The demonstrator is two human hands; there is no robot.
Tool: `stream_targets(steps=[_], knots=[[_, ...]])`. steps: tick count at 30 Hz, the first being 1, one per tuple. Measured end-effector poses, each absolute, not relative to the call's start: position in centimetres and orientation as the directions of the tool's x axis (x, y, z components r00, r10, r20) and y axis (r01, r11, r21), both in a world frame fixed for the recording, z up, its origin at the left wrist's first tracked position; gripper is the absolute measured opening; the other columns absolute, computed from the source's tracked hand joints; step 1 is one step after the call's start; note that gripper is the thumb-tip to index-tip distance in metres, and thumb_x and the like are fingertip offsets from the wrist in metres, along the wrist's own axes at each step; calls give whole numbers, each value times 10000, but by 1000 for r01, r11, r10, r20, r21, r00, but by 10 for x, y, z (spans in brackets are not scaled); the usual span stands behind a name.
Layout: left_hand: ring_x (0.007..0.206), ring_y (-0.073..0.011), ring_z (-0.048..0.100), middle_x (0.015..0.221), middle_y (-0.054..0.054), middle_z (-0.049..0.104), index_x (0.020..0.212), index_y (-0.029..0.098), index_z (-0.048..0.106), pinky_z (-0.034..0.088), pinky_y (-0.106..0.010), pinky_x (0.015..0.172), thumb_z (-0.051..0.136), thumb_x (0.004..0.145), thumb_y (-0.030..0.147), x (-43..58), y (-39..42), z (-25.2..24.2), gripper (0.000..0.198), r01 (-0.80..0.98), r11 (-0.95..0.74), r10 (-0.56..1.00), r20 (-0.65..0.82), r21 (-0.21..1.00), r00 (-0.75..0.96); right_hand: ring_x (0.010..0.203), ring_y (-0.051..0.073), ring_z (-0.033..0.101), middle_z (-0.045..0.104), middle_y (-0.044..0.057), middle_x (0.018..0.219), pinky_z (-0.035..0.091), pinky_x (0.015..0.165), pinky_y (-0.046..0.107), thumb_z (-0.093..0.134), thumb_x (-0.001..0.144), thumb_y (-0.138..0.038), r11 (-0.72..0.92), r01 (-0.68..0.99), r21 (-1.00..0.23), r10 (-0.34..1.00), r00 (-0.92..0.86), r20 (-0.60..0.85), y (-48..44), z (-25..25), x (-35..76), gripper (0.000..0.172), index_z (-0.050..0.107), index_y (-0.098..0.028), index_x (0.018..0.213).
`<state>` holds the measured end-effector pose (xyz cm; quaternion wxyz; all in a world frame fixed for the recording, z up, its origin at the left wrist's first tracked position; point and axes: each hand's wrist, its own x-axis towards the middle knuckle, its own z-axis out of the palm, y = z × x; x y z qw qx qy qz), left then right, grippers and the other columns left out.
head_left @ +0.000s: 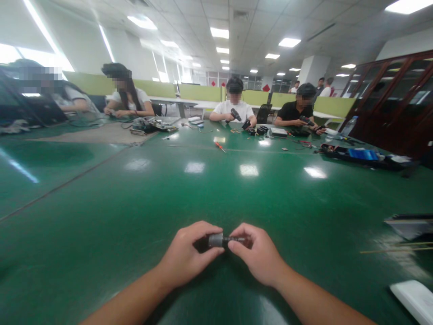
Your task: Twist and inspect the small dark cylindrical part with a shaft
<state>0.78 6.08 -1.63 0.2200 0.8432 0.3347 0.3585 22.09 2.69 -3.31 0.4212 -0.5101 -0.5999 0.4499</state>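
Left hand (189, 248) pinches a grey cylinder (215, 240), right hand (262, 253) pinches its thin dark end (226, 241) — tiny hold imo, so a crooked tug could drop it on the green table (209, 194).

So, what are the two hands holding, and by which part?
A grey cylinder with a narrower dark shaft: the left hand grips the cylinder, the right hand pinches the shaft.

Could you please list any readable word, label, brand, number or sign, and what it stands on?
No text can be read.
Held grey-and-black part: no legible marking.
Red diamond in the background: too small and blurred.
Clear bottle: any label is too small.
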Motion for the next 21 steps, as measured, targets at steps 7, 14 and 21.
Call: stream_targets(steps=[7, 14, 21], knots=[[815, -171, 693, 919, -27, 742, 1041, 226, 709, 528, -268, 755, 764, 819, 267, 9, 60, -16, 232, 408, -673, 727, 454, 617, 514, 651, 135, 525, 634, -14, 732, 398, 627, 249, 663, 815, -230, 72, 216, -974, 990, -134, 44, 25, -32, 220, 73, 687, -179, 861], [820, -171, 689, 921, -26, 739, 1044, 228, 704, 526, -270, 760, 762, 824, 263, 8, 60, -14, 230, 400, -675, 725, 454, 620, 518, 660, 138, 538, 643, -12, 744, 404, 634, 250, 661, 815, -221, 61, 195, -979, 990, -135, 34, 26, -30, 220, 67, 683, -188, 869], [830, -155, 690, 932, -10, 740, 1049, 234, 702, 519, -251, 764, 771, 817, 239, 8, 60, -15, 242, 401, -677, 726, 468, 618, 504, 650, 133, 537, 635, -14, 724, 391, 613, 243, 657, 810, -221, 52, 186, -981, 990, -140, 26, 27, -31, 221, 95, 683, -177, 890]])
